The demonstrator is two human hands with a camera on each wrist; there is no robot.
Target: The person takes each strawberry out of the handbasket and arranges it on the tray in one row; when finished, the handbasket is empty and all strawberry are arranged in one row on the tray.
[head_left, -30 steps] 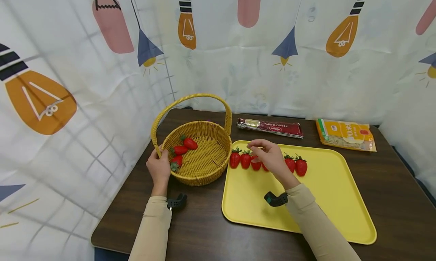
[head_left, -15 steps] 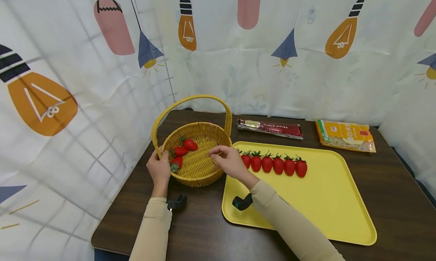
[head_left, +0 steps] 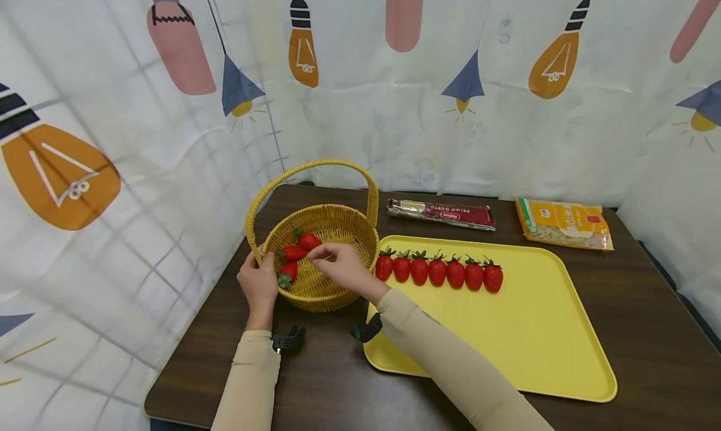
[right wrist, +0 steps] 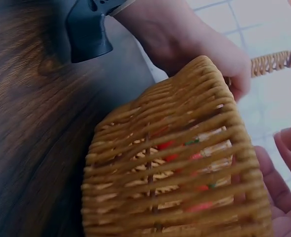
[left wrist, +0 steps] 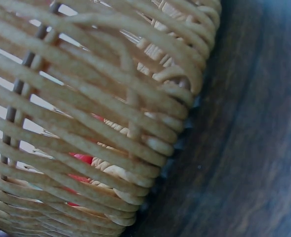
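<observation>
Since a second ago, the right hand has moved from the tray to over the basket, thumb and fingers parted, seemingly empty, near three strawberries inside. Left hand grips its rim, probably steadying it; seven strawberries line up rightward.

The basket is held by the left hand; strawberries are glimpsed inside, the right hand alongside.
</observation>
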